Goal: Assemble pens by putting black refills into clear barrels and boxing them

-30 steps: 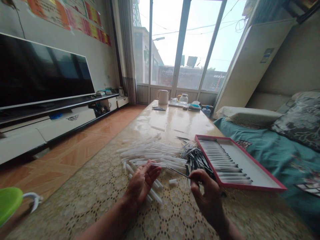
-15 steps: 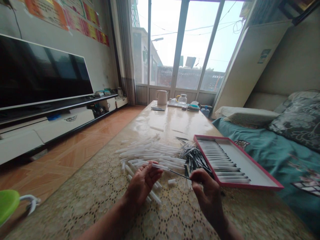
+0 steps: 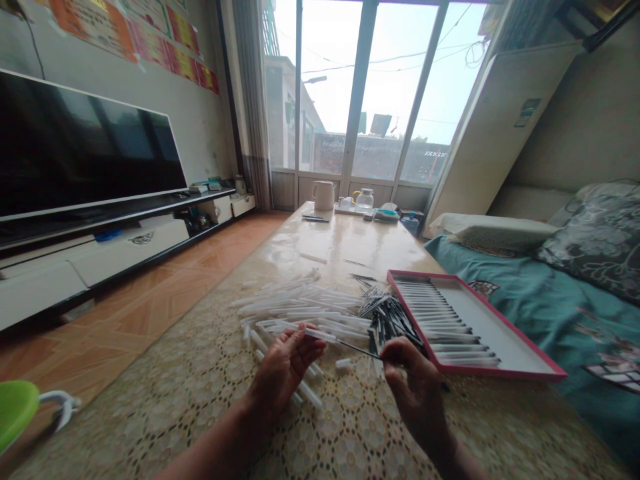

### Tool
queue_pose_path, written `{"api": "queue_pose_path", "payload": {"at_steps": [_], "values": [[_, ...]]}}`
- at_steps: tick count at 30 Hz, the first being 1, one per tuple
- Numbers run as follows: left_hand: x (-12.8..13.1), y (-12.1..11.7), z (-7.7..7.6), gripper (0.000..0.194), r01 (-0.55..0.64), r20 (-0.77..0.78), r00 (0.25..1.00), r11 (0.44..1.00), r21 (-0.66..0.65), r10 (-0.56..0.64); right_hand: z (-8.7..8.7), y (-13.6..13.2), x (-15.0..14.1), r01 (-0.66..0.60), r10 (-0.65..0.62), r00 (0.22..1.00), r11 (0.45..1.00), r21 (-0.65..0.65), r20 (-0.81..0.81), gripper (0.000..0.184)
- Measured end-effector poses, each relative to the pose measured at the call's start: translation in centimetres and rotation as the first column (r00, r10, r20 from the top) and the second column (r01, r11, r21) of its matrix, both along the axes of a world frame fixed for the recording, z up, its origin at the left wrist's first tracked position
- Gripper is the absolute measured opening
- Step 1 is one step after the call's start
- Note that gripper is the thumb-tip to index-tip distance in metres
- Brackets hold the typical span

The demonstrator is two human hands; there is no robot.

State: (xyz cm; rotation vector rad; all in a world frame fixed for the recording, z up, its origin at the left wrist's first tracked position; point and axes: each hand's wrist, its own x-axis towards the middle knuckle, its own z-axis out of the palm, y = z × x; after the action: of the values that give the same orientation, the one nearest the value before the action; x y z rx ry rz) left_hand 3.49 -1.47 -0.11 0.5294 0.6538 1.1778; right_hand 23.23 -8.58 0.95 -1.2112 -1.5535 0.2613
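Observation:
My left hand point(image 3: 286, 365) pinches a translucent white pen barrel point(image 3: 321, 335) between thumb and fingers, over the near edge of a pile of similar barrels point(image 3: 305, 303). In my right hand point(image 3: 414, 380), thumb and forefinger are closed on the end of a thin dark pen refill point(image 3: 360, 349). The refill's other tip meets the barrel's open end; how far inside it reaches I cannot tell. Beyond my right hand lies a heap of black refills point(image 3: 393, 317). A short white tube piece point(image 3: 344, 363) rests on the table between my hands.
A shallow pink-rimmed box point(image 3: 505, 313) on the right holds a row of filled barrels point(image 3: 440, 317). At the table's far end stand a beige jug point(image 3: 324, 197) and a glass pot point(image 3: 365, 199). A teal-covered couch point(image 3: 505, 287) runs along the right side.
The barrel in my left hand has tilted very slightly. Both hands stay in nearly the same place, with the refill still lined up at the barrel's end.

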Motion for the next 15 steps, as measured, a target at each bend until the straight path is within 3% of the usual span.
{"api": "queue_pose_path", "payload": {"at_steps": [4, 7, 10, 11, 13, 15], "values": [[0.4, -0.6, 0.0, 0.012, 0.145, -0.065, 0.988, 0.987, 0.075, -0.140, 0.0, 0.0, -0.4, -0.019, 0.019, 1.000, 1.000, -0.017, 0.010, 0.006], [0.7, -0.9, -0.2, 0.018, 0.283, -0.095, 0.957, 0.955, 0.085, -0.275, 0.2, -0.2, -0.8, -0.118, 0.121, 0.992, 0.989, -0.091, 0.033, 0.007], [0.6, -0.6, -0.3, 0.013, 0.275, -0.025, 0.961, 0.961, 0.035, -0.275, 0.5, -0.1, -0.6, -0.183, 0.185, 0.983, 0.970, -0.158, 0.000, 0.019], [0.4, -0.4, -0.3, 0.009, 0.218, 0.018, 0.976, 0.976, 0.008, -0.218, 0.5, 0.1, -0.3, -0.141, 0.141, 0.990, 0.977, -0.160, -0.013, 0.024], [0.0, 0.0, -0.1, 0.012, 0.066, 0.102, 0.993, 0.996, -0.057, -0.060, 0.5, 0.7, 0.9, 0.065, -0.062, 0.998, 0.986, -0.151, 0.025, 0.028], [-0.4, 0.4, 0.2, 0.021, -0.023, 0.143, 0.989, 0.993, -0.112, 0.040, 0.2, 1.4, 2.4, 0.319, -0.293, 0.940, 0.937, -0.145, 0.176, 0.024]]}}
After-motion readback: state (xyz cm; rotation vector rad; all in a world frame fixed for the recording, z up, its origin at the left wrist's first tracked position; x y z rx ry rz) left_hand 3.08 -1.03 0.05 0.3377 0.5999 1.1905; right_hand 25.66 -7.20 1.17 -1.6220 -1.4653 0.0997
